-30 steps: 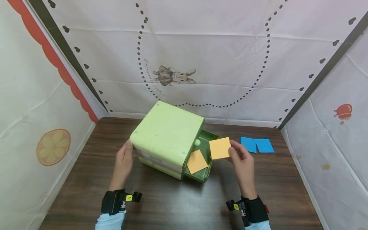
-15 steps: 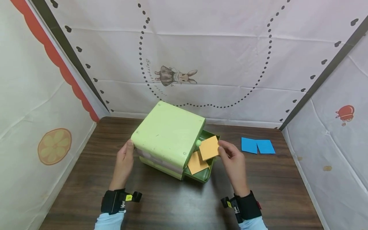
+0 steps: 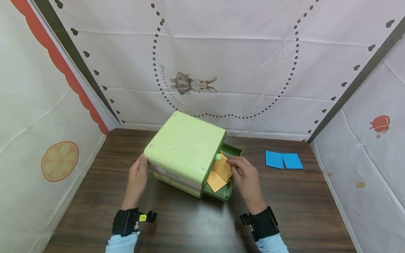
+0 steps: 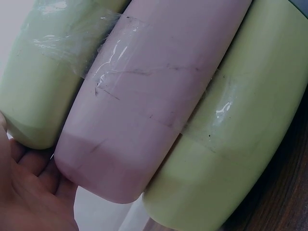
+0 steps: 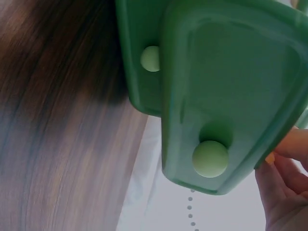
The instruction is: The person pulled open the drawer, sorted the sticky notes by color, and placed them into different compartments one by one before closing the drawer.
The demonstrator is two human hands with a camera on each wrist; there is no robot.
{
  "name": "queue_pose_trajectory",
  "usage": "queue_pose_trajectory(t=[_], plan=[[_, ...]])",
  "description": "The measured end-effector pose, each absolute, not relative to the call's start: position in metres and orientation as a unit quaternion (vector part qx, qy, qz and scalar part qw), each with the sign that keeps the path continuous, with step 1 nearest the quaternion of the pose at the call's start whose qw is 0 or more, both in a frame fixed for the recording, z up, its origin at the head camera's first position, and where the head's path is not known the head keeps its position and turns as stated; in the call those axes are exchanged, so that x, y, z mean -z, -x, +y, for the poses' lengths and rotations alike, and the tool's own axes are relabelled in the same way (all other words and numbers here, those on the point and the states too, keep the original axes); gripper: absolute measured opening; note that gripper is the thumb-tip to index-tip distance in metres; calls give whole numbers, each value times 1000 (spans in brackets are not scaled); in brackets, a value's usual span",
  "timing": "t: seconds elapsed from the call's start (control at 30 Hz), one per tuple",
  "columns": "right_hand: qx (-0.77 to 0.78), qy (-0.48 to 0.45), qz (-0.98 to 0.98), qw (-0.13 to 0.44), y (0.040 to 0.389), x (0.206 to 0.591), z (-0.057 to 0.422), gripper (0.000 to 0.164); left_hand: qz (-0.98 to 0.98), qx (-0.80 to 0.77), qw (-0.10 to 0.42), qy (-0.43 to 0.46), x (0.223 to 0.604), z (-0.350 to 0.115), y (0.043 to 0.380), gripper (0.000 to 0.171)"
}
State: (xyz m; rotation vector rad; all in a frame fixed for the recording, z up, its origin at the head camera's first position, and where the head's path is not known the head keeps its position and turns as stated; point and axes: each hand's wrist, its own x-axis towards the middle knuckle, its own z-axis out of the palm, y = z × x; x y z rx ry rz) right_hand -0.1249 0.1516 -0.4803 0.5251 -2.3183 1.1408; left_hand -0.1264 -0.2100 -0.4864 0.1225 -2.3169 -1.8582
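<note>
Left hand [image 3: 136, 177] grips the box [image 3: 186, 144] near the tabletop's [image 3: 190, 228] far edge. Right hand [image 3: 248, 181] pinches upper orange paper [image 3: 223, 169], seemingly placing it into drawer [image 3: 233, 150]; next calls for gentle release.

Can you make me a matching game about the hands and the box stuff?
1. left hand
2. right hand
3. blue notes
4. open drawer

A. lying on the table
B. pinching an orange note
C. dark green
D. gripping the box

Pairs: 1-D, 2-B, 3-A, 4-C
</note>
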Motion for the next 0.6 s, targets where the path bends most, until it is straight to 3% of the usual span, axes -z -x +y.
queue_pose_trajectory(t=[0.17,0.4,0.6], plan=[[-379,-198,-868,251,126,481,150,21,-780,619,82,-45,487,-211,126,68],[-368,-207,-884,200,127,480,151,22,-778,621,74,-57,485,-211,126,71],[-417,-160,-869,213,123,488,159,21,-777,623,79,-47,486,-210,126,68]])
